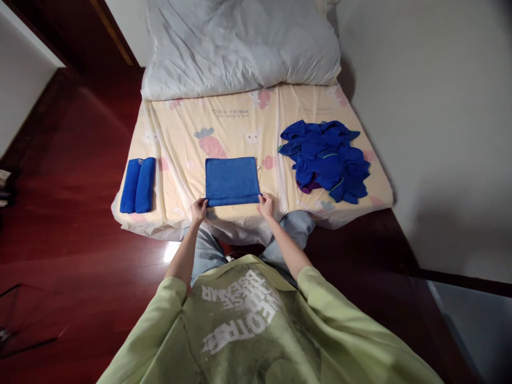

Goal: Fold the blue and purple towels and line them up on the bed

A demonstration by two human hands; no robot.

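A blue cloth [232, 178] lies flat on the bed in front of me, with a narrow folded strip along its near edge. My left hand [199, 210] pinches the near left corner, and my right hand [265, 206] pinches the near right corner. Two rolled blue cloths [137, 185] lie side by side at the bed's left edge. On the right side sits a loose heap of crumpled blue cloths [328, 157], with a bit of purple fabric showing at its lower left.
The bed [176, 133] has a pale yellow patterned sheet. A bunched grey-white quilt [240, 48] covers its far end. A wall [432, 133] stands on the right, and dark red floor [72, 213] extends to the left. My knees touch the near edge.
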